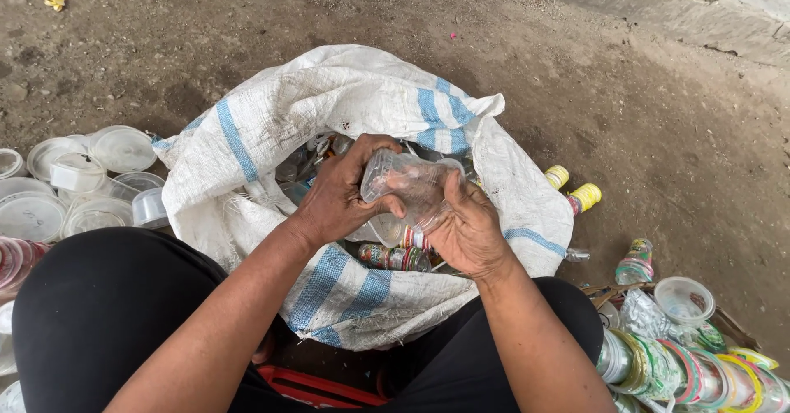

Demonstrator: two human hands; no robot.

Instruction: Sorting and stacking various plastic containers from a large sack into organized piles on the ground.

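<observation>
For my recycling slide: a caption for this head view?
Both hands, left hand and right hand, grip a clear plastic cup over a white woven sack.
</observation>
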